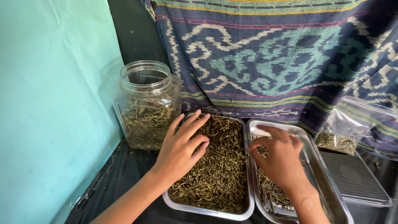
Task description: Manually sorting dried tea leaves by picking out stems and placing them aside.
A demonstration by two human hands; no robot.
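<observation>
Single head-worn view, looking steeply down and forward from close above the work surface.
Lens faces a patterned cloth [282,62] hung at the back; teal wall [49,103] borders the left edge; two metal trays [248,207] fill lower centre, forearms entering from the bottom. No second view.

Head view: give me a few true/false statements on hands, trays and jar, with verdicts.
1. The left hand lies flat on the dried leaves in the left tray. True.
2. The right hand pinches over the right tray. True.
3. The jar has a lid on. False: its mouth is open.
4. The right tray is fuller than the left. False: bare metal shows in it; the left one is covered.
5. A clear bag with dried leaves sits right of the trays. True.
</observation>
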